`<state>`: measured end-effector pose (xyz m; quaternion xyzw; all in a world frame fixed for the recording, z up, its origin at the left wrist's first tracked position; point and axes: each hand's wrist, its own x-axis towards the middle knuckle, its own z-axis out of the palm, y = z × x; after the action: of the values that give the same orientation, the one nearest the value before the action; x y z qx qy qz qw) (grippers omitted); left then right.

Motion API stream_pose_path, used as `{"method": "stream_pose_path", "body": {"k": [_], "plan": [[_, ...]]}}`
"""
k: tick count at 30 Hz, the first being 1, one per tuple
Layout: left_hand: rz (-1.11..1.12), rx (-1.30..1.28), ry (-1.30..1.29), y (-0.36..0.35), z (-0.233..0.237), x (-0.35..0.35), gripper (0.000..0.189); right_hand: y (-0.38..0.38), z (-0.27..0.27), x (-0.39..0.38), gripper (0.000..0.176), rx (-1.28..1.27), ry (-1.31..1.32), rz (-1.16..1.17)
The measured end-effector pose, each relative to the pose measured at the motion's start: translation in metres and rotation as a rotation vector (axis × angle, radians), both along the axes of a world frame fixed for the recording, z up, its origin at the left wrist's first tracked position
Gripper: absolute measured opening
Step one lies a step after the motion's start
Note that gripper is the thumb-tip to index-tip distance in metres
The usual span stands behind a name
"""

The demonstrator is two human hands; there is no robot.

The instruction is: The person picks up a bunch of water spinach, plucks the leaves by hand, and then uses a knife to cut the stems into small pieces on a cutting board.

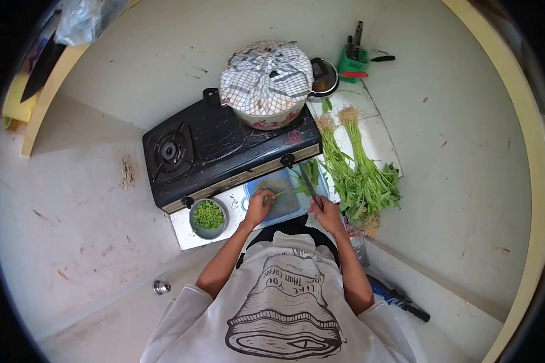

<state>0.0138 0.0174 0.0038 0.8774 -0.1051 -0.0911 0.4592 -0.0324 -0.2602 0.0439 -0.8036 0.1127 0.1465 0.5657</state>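
Observation:
My right hand (326,214) is closed around the handle of a knife (309,182), whose blade points away from me over the right side of a blue-rimmed cutting board (286,213). Leafy greens (299,181) lie on the board beside the blade. Over the board's left part, the fingers of my left hand (258,206) are pinched on a short green stem (279,194). Left of that hand sits a grey bowl (225,225) holding chopped greens (208,215).
Behind the board stands a black two-burner stove (209,151), bearing a large pot (269,120) under a checked cloth (266,78). Bundles of leafy greens (369,181) with roots lie at the right. Further back are a small pan (325,81) and a green utensil holder (351,63).

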Motion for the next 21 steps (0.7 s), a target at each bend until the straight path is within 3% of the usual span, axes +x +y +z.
{"method": "stream_pose_path", "body": {"k": [2,4,7,14,21], "plan": [[0.083,0.022,-0.051,0.005,-0.006,-0.010,0.015,0.001,-0.026,-0.015,0.035,-0.097,0.019,0.152],[0.153,0.023,-0.119,0.003,-0.006,-0.016,0.013,0.007,-0.012,-0.018,0.036,-0.121,0.105,0.264],[0.165,0.084,-0.116,0.000,-0.008,-0.024,0.012,0.021,-0.026,-0.028,0.040,-0.493,-0.176,0.385],[0.235,0.140,-0.125,-0.010,-0.014,-0.035,0.009,0.039,-0.018,-0.030,0.037,-0.625,-0.162,0.596],[0.245,0.190,-0.147,-0.011,-0.023,-0.040,0.010,0.059,-0.053,-0.008,0.036,-0.700,-0.214,0.645]]}}
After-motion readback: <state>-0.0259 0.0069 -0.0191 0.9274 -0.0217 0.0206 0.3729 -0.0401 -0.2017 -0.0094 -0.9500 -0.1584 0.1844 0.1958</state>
